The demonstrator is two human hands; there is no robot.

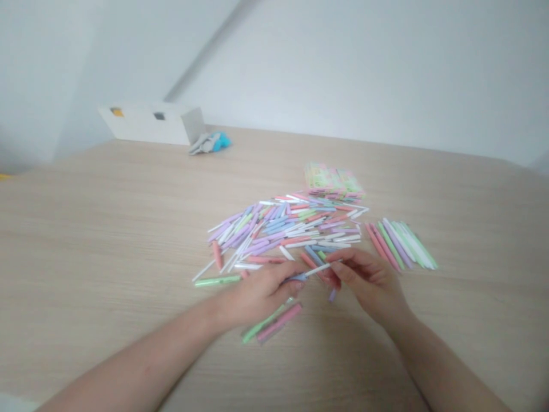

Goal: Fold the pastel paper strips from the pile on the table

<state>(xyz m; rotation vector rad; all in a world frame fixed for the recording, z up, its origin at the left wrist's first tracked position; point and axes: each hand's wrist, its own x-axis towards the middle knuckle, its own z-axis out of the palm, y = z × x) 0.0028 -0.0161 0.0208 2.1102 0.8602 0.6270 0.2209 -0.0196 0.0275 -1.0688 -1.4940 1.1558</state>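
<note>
A loose pile of thin pastel sticks (278,229) in lilac, white, blue, pink and green lies on the light wood table (107,229). In front of it, my left hand (261,294) pinches a blue stick (298,277) at its fingertips. My right hand (369,283) grips a white stick (319,270), whose far end reaches toward my left fingers. Under my left hand lie a green stick and a pink stick (270,323). Right of my right hand, a fanned group of sticks (401,246) lies roughly parallel.
A neat block of bundled pastel sticks (333,182) stands behind the pile. At the far edge of the table are a white box with small openings (150,123) and a crumpled grey and blue cloth item (210,143). White walls rise behind.
</note>
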